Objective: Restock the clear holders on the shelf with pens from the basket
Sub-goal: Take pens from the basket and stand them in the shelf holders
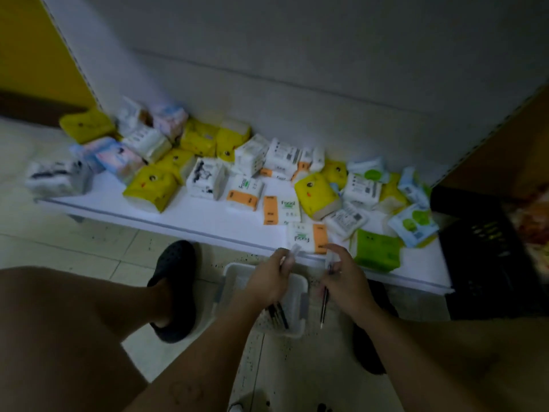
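Observation:
A small white basket [300, 288] sits on the floor just below the shelf edge, with several dark pens [277, 315] lying in it. My left hand [269, 282] hovers over the basket and pinches a small clear piece [292, 252] between thumb and fingers; blur hides what it is. My right hand [347, 281] is beside it, fingers curled round a dark pen [324, 304] that hangs tip-down past the basket's right rim. No clear holders show on the shelf.
The low white shelf [208, 217] is strewn with tissue packs [316, 194] in yellow, white, orange and green. A black crate [487, 254] stands at its right end. My legs and dark shoes [175, 292] flank the basket on the tiled floor.

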`<state>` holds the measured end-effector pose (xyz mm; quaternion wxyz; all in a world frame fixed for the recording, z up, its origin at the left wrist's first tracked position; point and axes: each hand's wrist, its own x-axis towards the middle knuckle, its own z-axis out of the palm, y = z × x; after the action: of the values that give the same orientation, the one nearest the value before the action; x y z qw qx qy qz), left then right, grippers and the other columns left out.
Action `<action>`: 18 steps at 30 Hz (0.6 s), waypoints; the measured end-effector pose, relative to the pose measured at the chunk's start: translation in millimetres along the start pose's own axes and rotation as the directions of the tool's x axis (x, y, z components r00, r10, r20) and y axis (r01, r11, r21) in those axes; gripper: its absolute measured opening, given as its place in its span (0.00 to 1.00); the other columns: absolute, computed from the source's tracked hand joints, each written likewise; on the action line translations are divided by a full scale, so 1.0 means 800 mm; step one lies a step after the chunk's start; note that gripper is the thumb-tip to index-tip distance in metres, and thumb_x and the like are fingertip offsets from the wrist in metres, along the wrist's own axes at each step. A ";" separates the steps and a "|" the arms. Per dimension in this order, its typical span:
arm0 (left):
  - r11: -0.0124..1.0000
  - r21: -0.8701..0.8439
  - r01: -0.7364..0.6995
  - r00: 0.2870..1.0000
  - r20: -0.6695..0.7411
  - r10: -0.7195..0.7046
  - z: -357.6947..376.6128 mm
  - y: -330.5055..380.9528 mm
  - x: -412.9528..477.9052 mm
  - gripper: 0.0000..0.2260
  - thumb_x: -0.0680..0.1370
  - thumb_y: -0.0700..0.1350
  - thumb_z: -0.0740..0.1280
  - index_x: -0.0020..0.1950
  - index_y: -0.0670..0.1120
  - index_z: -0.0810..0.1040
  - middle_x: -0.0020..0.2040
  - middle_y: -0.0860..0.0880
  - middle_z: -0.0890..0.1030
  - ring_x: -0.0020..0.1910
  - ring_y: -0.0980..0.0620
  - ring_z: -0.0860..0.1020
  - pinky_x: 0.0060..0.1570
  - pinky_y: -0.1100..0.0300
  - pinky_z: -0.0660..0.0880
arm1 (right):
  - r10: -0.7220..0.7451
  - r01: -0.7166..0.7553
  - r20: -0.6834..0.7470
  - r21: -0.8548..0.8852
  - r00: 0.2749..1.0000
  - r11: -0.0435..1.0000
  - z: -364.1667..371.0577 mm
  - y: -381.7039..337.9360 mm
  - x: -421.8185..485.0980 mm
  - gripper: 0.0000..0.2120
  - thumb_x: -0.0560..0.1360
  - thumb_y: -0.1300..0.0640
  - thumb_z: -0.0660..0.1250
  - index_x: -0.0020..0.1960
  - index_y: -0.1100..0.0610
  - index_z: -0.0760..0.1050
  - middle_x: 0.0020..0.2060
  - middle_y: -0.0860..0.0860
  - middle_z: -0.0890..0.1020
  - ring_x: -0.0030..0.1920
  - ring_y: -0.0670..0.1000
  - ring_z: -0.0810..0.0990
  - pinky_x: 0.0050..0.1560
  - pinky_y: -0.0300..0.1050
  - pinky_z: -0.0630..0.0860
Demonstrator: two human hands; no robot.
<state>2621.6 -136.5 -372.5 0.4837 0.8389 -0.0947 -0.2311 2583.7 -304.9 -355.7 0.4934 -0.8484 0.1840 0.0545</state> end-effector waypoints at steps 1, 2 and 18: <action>0.999 -0.015 -0.030 0.999 -0.031 0.029 -0.002 0.009 -0.005 0.14 0.83 0.53 0.54 0.61 0.47 0.71 0.41 0.44 0.79 0.42 0.41 0.79 0.40 0.54 0.73 | -0.029 0.029 -0.018 -0.001 0.999 1.000 -0.009 -0.008 -0.004 0.20 0.75 0.68 0.65 0.64 0.51 0.71 0.34 0.48 0.74 0.26 0.38 0.77 0.23 0.28 0.68; 0.998 0.000 -0.061 0.997 -0.048 0.061 -0.003 0.019 -0.008 0.13 0.83 0.53 0.54 0.63 0.49 0.70 0.40 0.46 0.79 0.41 0.43 0.79 0.39 0.56 0.72 | -0.062 0.062 -0.035 -0.004 0.997 0.998 -0.019 -0.018 -0.008 0.18 0.76 0.67 0.66 0.62 0.52 0.71 0.33 0.49 0.73 0.26 0.37 0.77 0.24 0.27 0.68; 0.831 -0.036 -0.555 0.830 -0.080 0.551 -0.017 0.268 -0.027 0.06 0.80 0.50 0.65 0.55 0.56 0.77 0.33 0.53 0.79 0.30 0.57 0.77 0.32 0.63 0.75 | -0.272 0.356 -0.319 0.243 0.908 0.902 -0.195 -0.151 -0.082 0.10 0.78 0.61 0.66 0.59 0.59 0.71 0.47 0.56 0.84 0.41 0.51 0.85 0.43 0.48 0.80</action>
<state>2623.0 -227.7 -176.5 0.5566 0.7685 -0.3106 -0.0560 2553.7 -367.5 -159.9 0.5859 -0.7828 0.1169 -0.1740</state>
